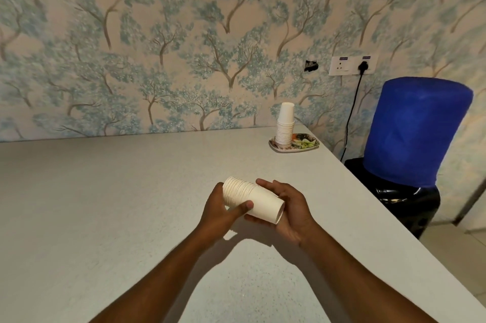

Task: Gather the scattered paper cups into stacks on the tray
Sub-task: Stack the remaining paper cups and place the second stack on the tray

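Two hands, left (pixel 219 213) and right (pixel 290 213), grip a sideways cup stack (pixel 251 200) above the table (pixel 105 204), fingers curled around it. Another stack (pixel 284 125) stands upside down on the tray (pixel 306 147) far right.

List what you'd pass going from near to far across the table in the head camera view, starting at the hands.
Left hand and right hand holding the sideways cup stack → bare table → upright cup stack on the tray → wallpapered wall.
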Action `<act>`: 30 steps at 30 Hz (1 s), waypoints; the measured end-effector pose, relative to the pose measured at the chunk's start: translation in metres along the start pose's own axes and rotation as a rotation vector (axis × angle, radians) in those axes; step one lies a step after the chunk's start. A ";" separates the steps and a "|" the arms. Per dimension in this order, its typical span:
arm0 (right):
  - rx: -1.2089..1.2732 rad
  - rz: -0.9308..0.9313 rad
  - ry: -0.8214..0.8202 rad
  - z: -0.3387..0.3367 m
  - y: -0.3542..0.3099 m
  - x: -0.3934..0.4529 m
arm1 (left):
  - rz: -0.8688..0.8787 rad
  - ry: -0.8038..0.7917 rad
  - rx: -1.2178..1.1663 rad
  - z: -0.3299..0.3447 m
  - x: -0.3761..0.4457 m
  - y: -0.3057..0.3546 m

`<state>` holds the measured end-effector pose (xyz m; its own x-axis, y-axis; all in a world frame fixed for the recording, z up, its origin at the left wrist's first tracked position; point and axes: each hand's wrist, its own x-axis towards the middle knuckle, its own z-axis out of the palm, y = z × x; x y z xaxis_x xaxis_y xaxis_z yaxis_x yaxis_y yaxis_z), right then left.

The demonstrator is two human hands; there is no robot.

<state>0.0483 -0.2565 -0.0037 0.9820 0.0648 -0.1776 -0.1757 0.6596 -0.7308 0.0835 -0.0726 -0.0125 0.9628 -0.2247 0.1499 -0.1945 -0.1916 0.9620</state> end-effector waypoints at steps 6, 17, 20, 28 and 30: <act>-0.173 0.014 -0.011 0.003 -0.005 -0.003 | -0.146 -0.055 -0.351 -0.001 0.006 -0.007; -0.165 -0.038 -0.013 -0.001 0.017 0.001 | -0.335 -0.373 -0.605 0.008 0.015 -0.015; -0.325 0.014 0.096 -0.004 -0.001 0.009 | -0.373 -0.362 -0.545 0.020 0.021 -0.009; -0.423 0.134 0.167 -0.036 -0.056 0.013 | -0.095 -0.300 -0.256 0.078 0.026 0.030; -0.449 0.155 0.148 -0.046 -0.070 0.010 | -0.037 -0.299 -0.166 0.095 0.030 0.033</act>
<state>0.0674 -0.3367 0.0156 0.9271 0.0077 -0.3748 -0.3638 0.2605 -0.8943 0.0885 -0.1768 0.0023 0.8665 -0.4950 0.0646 -0.1037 -0.0520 0.9933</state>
